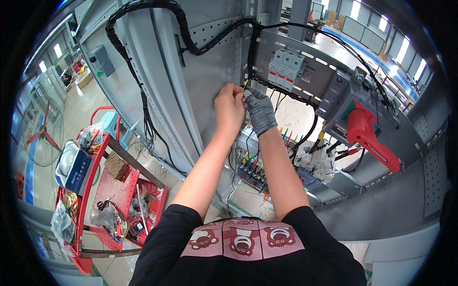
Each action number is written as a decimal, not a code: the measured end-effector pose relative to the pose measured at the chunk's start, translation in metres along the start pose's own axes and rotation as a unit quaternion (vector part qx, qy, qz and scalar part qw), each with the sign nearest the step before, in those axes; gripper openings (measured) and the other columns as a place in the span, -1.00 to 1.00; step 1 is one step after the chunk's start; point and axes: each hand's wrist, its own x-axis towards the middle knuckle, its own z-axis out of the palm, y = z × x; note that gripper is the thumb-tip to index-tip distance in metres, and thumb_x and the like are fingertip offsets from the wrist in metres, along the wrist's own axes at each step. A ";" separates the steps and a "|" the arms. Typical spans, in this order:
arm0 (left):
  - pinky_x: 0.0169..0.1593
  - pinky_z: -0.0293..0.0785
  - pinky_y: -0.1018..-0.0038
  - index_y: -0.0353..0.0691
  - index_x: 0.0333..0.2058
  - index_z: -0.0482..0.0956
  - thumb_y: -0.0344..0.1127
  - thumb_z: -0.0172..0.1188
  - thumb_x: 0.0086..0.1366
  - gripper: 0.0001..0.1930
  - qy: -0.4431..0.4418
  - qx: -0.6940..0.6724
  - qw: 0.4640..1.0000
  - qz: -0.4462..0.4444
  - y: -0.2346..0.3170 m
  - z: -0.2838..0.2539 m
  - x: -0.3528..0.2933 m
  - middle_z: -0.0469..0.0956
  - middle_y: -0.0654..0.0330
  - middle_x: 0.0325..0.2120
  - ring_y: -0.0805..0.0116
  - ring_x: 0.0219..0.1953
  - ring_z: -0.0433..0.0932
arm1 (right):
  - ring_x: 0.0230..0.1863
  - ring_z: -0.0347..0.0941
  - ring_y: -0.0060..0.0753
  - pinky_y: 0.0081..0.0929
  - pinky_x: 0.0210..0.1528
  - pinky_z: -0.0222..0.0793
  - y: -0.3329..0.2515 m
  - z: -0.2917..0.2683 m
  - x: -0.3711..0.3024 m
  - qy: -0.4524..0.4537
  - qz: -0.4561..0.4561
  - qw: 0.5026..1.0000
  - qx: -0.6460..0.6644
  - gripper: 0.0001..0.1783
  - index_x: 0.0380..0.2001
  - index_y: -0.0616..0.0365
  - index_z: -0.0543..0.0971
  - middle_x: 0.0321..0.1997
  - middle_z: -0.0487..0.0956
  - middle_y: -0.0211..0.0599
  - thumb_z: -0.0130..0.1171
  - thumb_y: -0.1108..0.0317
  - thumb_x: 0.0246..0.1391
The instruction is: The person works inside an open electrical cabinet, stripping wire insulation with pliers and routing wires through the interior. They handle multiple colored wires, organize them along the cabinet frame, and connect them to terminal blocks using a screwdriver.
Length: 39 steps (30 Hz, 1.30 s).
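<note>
My bare left hand (229, 108) and my right hand (260, 110), in a grey knitted glove, meet at the cabinet's inner corner. Fingertips of both are pinched together around a thin piece with a yellow tip (245, 85), perhaps a wire end; its lower part is hidden by the fingers. Right behind it runs a black wrapped cable bundle (252, 55), coming down the corner post and along the rail. Grey fuse holders (285, 69) with red-and-white labels sit on the plate to the right of my gloved hand. Below my wrists lie terminal rows (253, 171) with many coloured wires.
A switch with a red rotary handle (369, 133) juts out at right. Another black harness (143, 90) hangs over the left panel. At left stands a red tool cart (109, 190) with scissors, bags and a blue box, beside a floor fan (45, 131).
</note>
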 end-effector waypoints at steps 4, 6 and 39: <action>-0.38 0.42 0.33 -0.36 -0.38 0.43 -0.65 0.03 0.06 -0.87 0.005 0.042 0.998 0.044 0.006 -0.006 -0.001 0.46 0.02 -0.50 0.14 -0.49 0.52 | -0.53 0.37 -0.70 -0.75 -0.51 0.27 -0.007 0.004 0.003 -0.014 0.005 0.999 0.044 -0.92 -0.36 0.15 0.56 -0.50 0.52 -0.49 0.15 0.45 0.04; -0.34 0.42 0.30 -0.34 -0.37 0.43 -0.64 0.03 0.06 -0.86 0.000 0.080 0.995 0.066 0.010 -0.005 -0.002 0.46 0.02 -0.47 0.11 -0.43 0.52 | -0.54 0.40 -0.68 -0.76 -0.55 0.32 -0.007 0.009 0.008 0.020 -0.008 0.999 0.048 -0.88 -0.30 0.12 0.53 -0.46 0.53 -0.48 0.16 0.45 0.03; -0.30 0.44 0.36 -0.35 -0.22 0.36 -0.56 -0.01 0.10 -0.78 0.067 0.267 0.924 0.266 0.016 -0.015 -0.020 0.44 -0.01 -0.34 0.08 -0.42 0.51 | -0.41 0.38 -0.64 -0.66 -0.34 0.31 -0.020 -0.003 0.010 -0.053 -0.025 0.992 -0.112 -0.90 -0.34 0.18 0.57 -0.42 0.53 -0.50 0.14 0.47 0.03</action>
